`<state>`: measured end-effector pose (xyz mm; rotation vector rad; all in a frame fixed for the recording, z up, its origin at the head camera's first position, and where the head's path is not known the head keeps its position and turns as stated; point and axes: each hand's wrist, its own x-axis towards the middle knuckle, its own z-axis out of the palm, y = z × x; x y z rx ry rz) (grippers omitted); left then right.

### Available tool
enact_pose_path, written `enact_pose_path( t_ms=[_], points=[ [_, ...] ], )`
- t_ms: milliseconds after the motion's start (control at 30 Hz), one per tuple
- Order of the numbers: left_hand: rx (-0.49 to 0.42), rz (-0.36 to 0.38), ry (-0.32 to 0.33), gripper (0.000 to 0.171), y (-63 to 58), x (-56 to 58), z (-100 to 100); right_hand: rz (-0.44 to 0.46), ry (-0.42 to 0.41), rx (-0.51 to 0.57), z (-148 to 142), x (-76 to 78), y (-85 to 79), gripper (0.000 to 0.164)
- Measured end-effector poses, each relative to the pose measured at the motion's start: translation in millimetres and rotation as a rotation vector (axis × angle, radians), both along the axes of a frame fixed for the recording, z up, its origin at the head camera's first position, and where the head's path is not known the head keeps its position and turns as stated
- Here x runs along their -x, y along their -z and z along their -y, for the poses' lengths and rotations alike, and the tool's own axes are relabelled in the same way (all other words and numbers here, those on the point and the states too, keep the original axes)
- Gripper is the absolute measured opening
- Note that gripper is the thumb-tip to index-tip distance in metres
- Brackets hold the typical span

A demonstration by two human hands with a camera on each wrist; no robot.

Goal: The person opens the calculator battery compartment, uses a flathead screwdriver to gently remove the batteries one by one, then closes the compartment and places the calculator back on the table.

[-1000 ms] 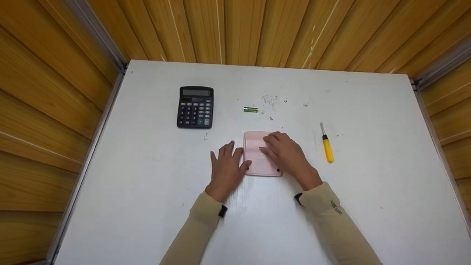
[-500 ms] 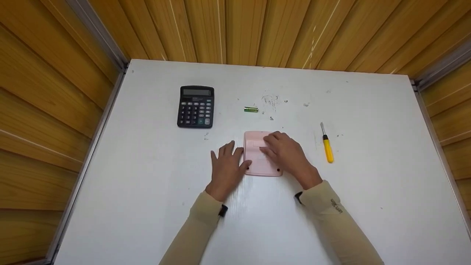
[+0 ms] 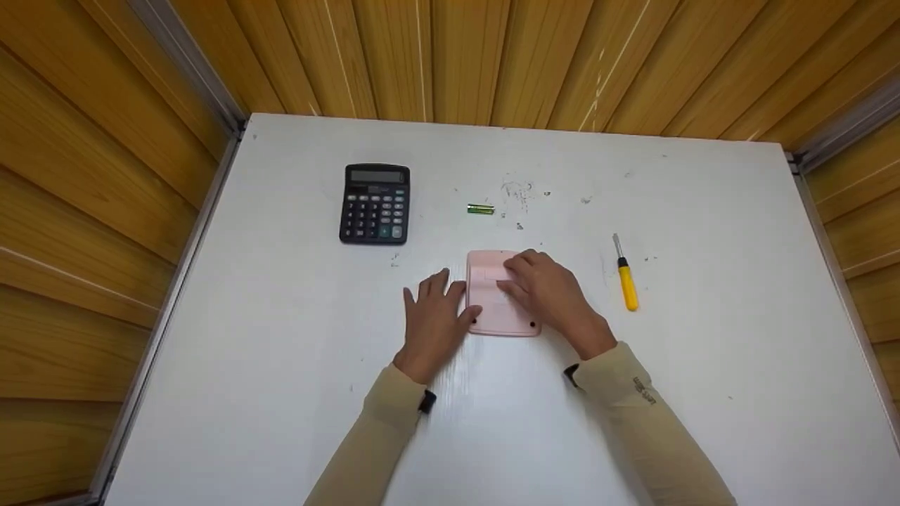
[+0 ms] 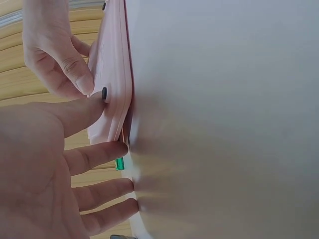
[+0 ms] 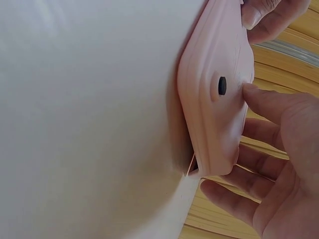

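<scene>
A pink calculator (image 3: 503,313) lies with its back up, black feet showing at its near corners. A shallow panel line crosses its raised far part. My left hand (image 3: 434,323) is at its left side, fingers spread and fairly straight. The left thumb (image 4: 84,112) rests on the back beside a black foot, and the index fingertip touches the side edge. Over the right half, my right hand (image 3: 552,292) touches the back with its thumb and bent fingers near the panel. Some right fingertips (image 5: 239,149) are hidden behind the calculator's raised end in the right wrist view.
A black calculator (image 3: 375,204) lies face up at the back left of the white table (image 3: 281,316). Beyond the pink one is a green battery (image 3: 481,209). To the right lies a screwdriver (image 3: 627,284) with a yellow handle. Wood-look panels surround the table.
</scene>
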<state>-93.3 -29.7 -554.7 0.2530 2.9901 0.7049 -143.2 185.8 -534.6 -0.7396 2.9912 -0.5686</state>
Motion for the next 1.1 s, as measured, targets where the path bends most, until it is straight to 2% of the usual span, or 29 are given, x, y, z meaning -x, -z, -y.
enact_pose_path(
  t_ms=[567, 667, 900, 1100],
  points=[
    [0.014, 0.032, -0.008, 0.054, -2.8, 0.7, 0.2, 0.085, 0.011, -0.045, 2.2, 5.2, -8.9, 0.042],
    [0.015, 0.037, -0.009, 0.055, -1.8, 1.1, 0.2, 0.084, 0.011, -0.039, 2.2, 5.4, -9.3, 0.041],
    [0.032, -0.009, 0.007, 0.053, -2.0, 0.6, 0.1, 0.046, -0.015, -0.014, 1.8, 5.9, -8.1, 0.035],
    [0.031, -0.002, 0.006, 0.053, -2.2, 0.9, 0.4, 0.064, -0.022, -0.045, 2.1, 7.9, -11.1, 0.037]
  ],
)
